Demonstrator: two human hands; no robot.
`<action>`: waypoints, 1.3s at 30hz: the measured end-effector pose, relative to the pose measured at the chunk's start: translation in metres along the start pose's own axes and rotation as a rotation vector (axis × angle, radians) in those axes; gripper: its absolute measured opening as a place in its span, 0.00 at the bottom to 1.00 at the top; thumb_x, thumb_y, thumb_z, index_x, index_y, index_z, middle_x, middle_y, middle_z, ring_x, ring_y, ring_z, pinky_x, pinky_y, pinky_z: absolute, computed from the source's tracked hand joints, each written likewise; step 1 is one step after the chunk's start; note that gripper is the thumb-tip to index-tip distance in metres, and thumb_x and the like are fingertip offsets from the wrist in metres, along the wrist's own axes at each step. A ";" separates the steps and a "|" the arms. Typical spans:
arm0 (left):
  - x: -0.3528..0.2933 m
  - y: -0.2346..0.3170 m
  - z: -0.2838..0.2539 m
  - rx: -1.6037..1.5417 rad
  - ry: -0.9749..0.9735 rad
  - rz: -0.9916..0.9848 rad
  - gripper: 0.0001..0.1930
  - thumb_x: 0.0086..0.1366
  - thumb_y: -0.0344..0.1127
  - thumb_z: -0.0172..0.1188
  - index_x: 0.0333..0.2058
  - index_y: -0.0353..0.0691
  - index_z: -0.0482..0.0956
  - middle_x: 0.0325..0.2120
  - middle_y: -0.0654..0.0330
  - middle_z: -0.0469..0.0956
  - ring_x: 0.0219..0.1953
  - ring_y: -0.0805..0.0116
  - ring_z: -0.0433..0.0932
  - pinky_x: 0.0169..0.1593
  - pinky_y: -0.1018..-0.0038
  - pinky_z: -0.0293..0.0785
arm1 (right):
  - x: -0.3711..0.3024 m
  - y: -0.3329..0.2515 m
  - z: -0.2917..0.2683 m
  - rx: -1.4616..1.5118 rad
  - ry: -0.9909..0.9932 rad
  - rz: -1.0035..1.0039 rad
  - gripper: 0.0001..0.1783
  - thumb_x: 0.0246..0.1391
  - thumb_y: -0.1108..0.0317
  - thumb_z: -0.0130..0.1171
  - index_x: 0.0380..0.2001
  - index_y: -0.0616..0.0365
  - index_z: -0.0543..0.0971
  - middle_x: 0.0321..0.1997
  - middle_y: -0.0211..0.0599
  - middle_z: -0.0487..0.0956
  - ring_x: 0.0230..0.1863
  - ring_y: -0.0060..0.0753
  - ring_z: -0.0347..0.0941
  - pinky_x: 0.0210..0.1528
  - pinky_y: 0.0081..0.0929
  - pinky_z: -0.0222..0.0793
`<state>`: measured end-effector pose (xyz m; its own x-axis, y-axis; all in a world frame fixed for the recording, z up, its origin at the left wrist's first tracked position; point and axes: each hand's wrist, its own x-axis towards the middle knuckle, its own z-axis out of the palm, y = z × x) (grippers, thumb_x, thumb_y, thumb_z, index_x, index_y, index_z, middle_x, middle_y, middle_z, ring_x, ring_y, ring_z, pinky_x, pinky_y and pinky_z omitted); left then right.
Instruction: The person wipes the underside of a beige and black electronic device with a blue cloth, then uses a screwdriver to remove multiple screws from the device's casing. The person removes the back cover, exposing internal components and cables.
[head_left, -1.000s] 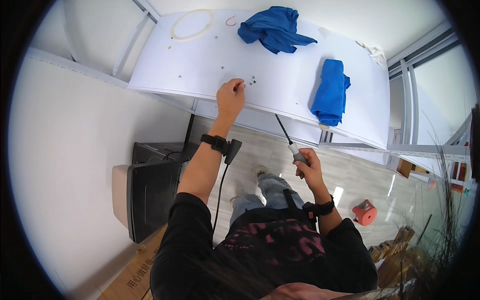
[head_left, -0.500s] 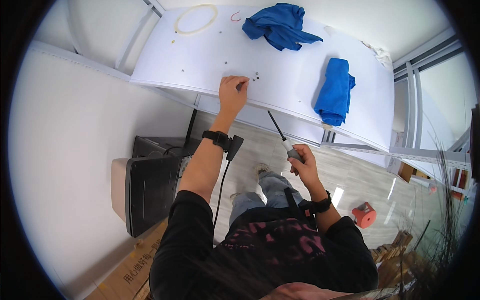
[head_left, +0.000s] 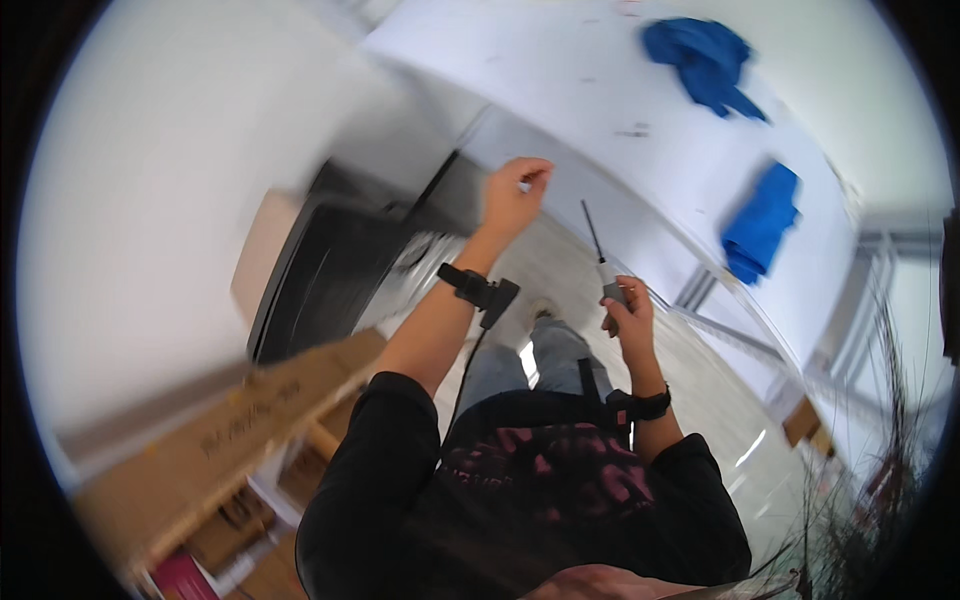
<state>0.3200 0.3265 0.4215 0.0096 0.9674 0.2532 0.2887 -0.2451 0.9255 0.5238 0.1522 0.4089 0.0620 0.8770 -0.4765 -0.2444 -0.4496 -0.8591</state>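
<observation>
My right hand is wrapped round the grey handle of a screwdriver. Its dark, thin shaft points up and away, just short of the white table. To the left, my left hand is raised in front of the table's near edge, thumb and fingertips brought together in a pinch. Whatever may be between those fingertips is too small to make out. Several small dark bits, blurred, lie on the tabletop beyond my hands.
A crumpled blue cloth and a folded blue cloth lie on the table's right part. A black case-like object stands at left, above a long cardboard box. A cable hangs from my left wrist strap.
The view has swung left, so the table and cloths now sit farther right and tilted. My left hand has come off the tabletop, still pinched. The screwdriver stays in my right hand.
</observation>
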 end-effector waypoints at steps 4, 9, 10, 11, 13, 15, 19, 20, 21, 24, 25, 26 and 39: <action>-0.073 -0.030 -0.094 -0.150 -0.018 -0.446 0.11 0.66 0.34 0.54 0.44 0.37 0.75 0.34 0.60 0.80 0.31 0.74 0.76 0.34 0.78 0.72 | 0.015 0.009 0.072 -0.086 -0.229 0.043 0.21 0.50 0.75 0.55 0.49 0.60 0.66 0.33 0.35 0.73 0.17 0.20 0.67 0.16 0.17 0.59; -0.154 -0.030 -0.193 -0.445 0.248 -0.741 0.19 0.71 0.44 0.44 0.53 0.37 0.67 0.34 0.58 0.79 0.27 0.73 0.77 0.28 0.78 0.72 | 0.005 0.037 0.179 -0.199 -0.594 0.070 0.21 0.49 0.76 0.57 0.48 0.59 0.67 0.32 0.35 0.73 0.21 0.20 0.68 0.21 0.17 0.62; -0.169 -0.029 -0.209 -0.483 0.347 -0.704 0.17 0.72 0.43 0.43 0.50 0.38 0.70 0.32 0.59 0.79 0.23 0.74 0.75 0.26 0.79 0.71 | -0.002 0.047 0.194 -0.209 -0.666 0.066 0.21 0.49 0.76 0.57 0.48 0.59 0.68 0.32 0.35 0.73 0.22 0.19 0.68 0.21 0.18 0.62; -0.189 -0.031 -0.225 -0.484 0.439 -0.690 0.16 0.72 0.43 0.43 0.49 0.38 0.70 0.31 0.59 0.78 0.22 0.75 0.74 0.25 0.80 0.70 | -0.012 0.059 0.208 -0.213 -0.711 0.078 0.21 0.48 0.77 0.57 0.48 0.59 0.68 0.32 0.34 0.73 0.23 0.19 0.68 0.22 0.18 0.63; -0.226 -0.035 -0.250 -0.492 0.609 -0.647 0.15 0.72 0.42 0.43 0.48 0.38 0.71 0.30 0.60 0.78 0.20 0.76 0.73 0.23 0.81 0.67 | -0.028 0.079 0.227 -0.225 -0.786 0.088 0.21 0.48 0.77 0.57 0.47 0.59 0.68 0.32 0.34 0.73 0.25 0.19 0.68 0.23 0.18 0.63; -0.257 -0.035 -0.270 -0.571 0.676 -0.668 0.13 0.71 0.40 0.44 0.45 0.40 0.73 0.28 0.63 0.77 0.19 0.78 0.70 0.23 0.82 0.64 | -0.051 0.093 0.244 -0.228 -0.814 0.156 0.22 0.47 0.77 0.57 0.48 0.58 0.67 0.32 0.33 0.73 0.25 0.18 0.68 0.23 0.17 0.62; -0.300 -0.047 -0.305 -0.578 0.643 -0.707 0.10 0.70 0.37 0.48 0.44 0.42 0.75 0.28 0.65 0.76 0.22 0.79 0.68 0.26 0.81 0.64 | -0.088 0.134 0.274 -0.210 -0.784 0.242 0.22 0.48 0.76 0.56 0.48 0.56 0.67 0.33 0.31 0.73 0.21 0.17 0.67 0.21 0.15 0.59; -0.308 -0.052 -0.315 -0.553 0.615 -0.715 0.10 0.70 0.37 0.48 0.44 0.42 0.75 0.28 0.65 0.75 0.23 0.79 0.68 0.26 0.81 0.63 | -0.095 0.140 0.282 -0.221 -0.767 0.260 0.22 0.48 0.76 0.56 0.48 0.56 0.67 0.33 0.31 0.73 0.21 0.17 0.67 0.21 0.15 0.59; -0.317 -0.059 -0.324 -0.529 0.583 -0.726 0.09 0.70 0.36 0.49 0.43 0.42 0.75 0.28 0.65 0.75 0.24 0.79 0.68 0.27 0.81 0.63 | -0.103 0.150 0.288 -0.231 -0.745 0.280 0.22 0.48 0.76 0.56 0.48 0.56 0.67 0.33 0.31 0.74 0.21 0.17 0.67 0.21 0.15 0.59; -0.338 -0.085 -0.342 -0.450 0.513 -0.797 0.09 0.68 0.33 0.49 0.44 0.42 0.74 0.30 0.64 0.76 0.28 0.77 0.73 0.31 0.80 0.67 | -0.116 0.190 0.300 -0.188 -0.656 0.292 0.21 0.48 0.75 0.58 0.47 0.60 0.66 0.31 0.34 0.73 0.20 0.18 0.67 0.20 0.17 0.60; -0.344 -0.094 -0.345 -0.407 0.483 -0.820 0.09 0.68 0.33 0.49 0.44 0.42 0.74 0.30 0.64 0.76 0.29 0.76 0.74 0.32 0.80 0.69 | -0.120 0.201 0.301 -0.184 -0.618 0.296 0.21 0.48 0.75 0.58 0.47 0.60 0.67 0.31 0.34 0.74 0.20 0.18 0.67 0.21 0.17 0.60; -0.350 -0.106 -0.347 -0.380 0.475 -0.845 0.11 0.66 0.29 0.51 0.48 0.41 0.71 0.33 0.63 0.77 0.33 0.75 0.76 0.33 0.79 0.71 | -0.123 0.211 0.301 -0.180 -0.578 0.301 0.21 0.48 0.75 0.58 0.47 0.60 0.67 0.31 0.34 0.74 0.21 0.18 0.67 0.21 0.17 0.60; -0.337 -0.193 -0.365 0.195 0.411 -0.348 0.07 0.60 0.24 0.59 0.36 0.33 0.71 0.23 0.61 0.76 0.25 0.74 0.75 0.32 0.78 0.72 | -0.122 0.278 0.325 -0.048 -0.466 0.249 0.21 0.50 0.73 0.59 0.48 0.57 0.70 0.31 0.32 0.74 0.24 0.18 0.69 0.24 0.17 0.61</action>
<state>-0.0878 0.0240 0.2604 -0.4798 0.8748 0.0672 0.3793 0.1378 0.9149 0.1337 -0.0242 0.2887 -0.4314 0.7199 -0.5437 -0.1512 -0.6518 -0.7432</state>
